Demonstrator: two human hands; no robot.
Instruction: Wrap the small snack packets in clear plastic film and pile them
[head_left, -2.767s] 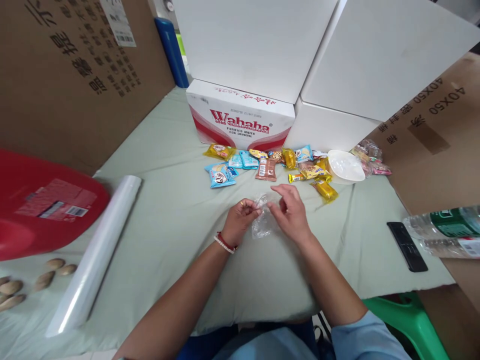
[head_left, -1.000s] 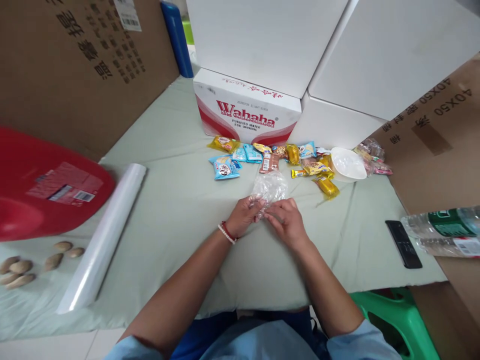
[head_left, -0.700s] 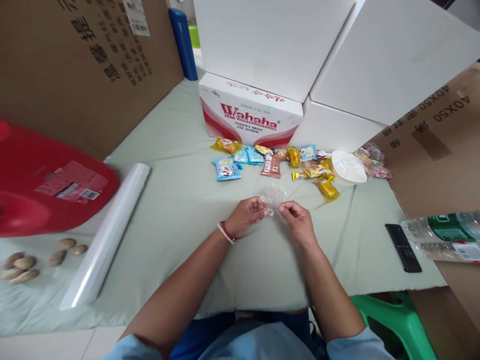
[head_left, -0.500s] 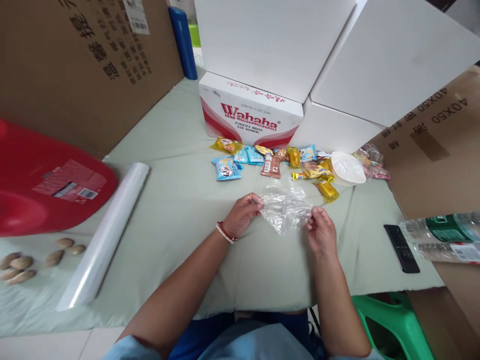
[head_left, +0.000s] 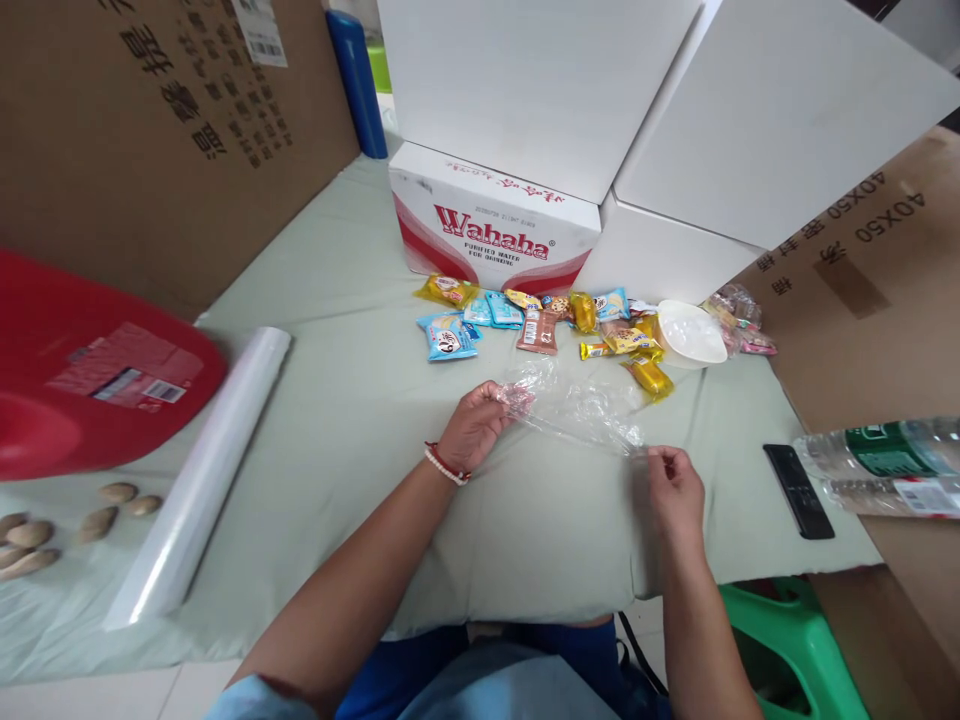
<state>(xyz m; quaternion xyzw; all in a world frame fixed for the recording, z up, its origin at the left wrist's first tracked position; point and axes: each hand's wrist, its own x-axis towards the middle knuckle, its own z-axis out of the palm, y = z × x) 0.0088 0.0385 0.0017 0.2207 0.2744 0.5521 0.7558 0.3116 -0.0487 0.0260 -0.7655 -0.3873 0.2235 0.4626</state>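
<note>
A clear plastic bag stretches between my two hands above the green tablecloth. My left hand, with a beaded bracelet at the wrist, pinches its left end, and the fingers of that hand partly show through the film. At the lower right corner of the bag, my right hand grips the edge between thumb and forefinger. Just beyond the bag lie several wrapped snacks, among them a blue packet, a brown packet and a yellow-wrapped one.
A white bowl stands right of the snacks, before a Wahaha carton and white boxes. On the left are a plastic film roll, a red container and several brown stones. A black phone and bottles lie right.
My right hand has moved right and toward me, pulling the bag out wider and flatter. The left hand keeps its hold nearly in place. The view has shifted slightly.
</note>
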